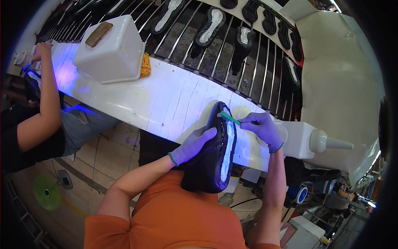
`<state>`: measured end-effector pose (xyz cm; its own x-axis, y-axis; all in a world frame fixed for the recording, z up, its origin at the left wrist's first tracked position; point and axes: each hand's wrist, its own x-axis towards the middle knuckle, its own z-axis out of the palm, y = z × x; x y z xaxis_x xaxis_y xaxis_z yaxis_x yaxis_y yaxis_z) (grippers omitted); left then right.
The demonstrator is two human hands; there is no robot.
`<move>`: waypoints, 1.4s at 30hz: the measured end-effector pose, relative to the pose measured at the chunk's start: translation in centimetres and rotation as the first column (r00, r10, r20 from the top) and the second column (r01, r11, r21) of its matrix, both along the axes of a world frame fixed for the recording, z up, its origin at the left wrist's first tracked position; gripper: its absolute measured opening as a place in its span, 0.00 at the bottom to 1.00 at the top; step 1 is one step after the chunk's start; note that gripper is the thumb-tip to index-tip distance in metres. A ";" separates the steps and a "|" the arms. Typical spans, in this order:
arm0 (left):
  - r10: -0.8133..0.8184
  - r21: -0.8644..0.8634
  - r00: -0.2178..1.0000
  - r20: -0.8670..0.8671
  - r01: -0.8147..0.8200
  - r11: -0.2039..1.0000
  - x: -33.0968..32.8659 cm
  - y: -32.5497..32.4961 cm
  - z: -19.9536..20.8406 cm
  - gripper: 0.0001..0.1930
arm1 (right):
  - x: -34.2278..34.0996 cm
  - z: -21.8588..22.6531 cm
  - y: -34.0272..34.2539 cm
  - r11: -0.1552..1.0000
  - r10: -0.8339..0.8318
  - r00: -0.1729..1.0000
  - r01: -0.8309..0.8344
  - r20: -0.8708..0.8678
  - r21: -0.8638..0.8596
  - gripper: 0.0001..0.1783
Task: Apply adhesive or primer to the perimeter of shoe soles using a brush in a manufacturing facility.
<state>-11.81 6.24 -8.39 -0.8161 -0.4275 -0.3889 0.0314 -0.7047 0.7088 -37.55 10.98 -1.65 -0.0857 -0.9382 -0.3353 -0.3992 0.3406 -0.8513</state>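
Note:
A black shoe or boot is held sole-up at the front edge of the white bench, a pale strip running along its underside. My left hand, in a thin light glove with a green cuff, grips the boot by its side. Between the gloved fingers of my right hand is a small green-handled brush. Its head touches the boot's bottom near the far end, by the dark rim. Just right of that hand, a white plastic bottle with a long nozzle lies on its side.
Beyond the bench, a rack of metal rods carries several upturned black shoes; dark soles lie on a board behind. A white container with a brown block stands left, beside a yellow cloth. A co-worker's arm is at far left.

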 end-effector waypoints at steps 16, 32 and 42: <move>-0.034 -0.046 0.999 0.038 0.035 0.998 0.0 -0.2 0.3 0.31 | 1.0 2.9 3.8 0.983 0.082 0.992 -0.096 0.096 0.158 0.10; 0.020 0.061 1.000 -0.010 -0.019 0.998 -0.4 0.2 0.1 0.32 | 3.7 4.3 7.8 0.993 0.024 0.995 -0.035 0.100 0.113 0.09; 0.029 0.106 0.998 -0.055 -0.023 0.994 -0.3 0.6 -2.7 0.32 | 5.6 6.7 8.8 0.996 0.088 0.995 -0.087 -0.047 0.027 0.11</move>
<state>-12.16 6.82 -11.10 -0.8271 -0.4083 -0.3862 0.0889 -0.7735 0.6275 -31.98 19.79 5.02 -0.0203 -0.9341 -0.3565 -0.4684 0.3240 -0.8220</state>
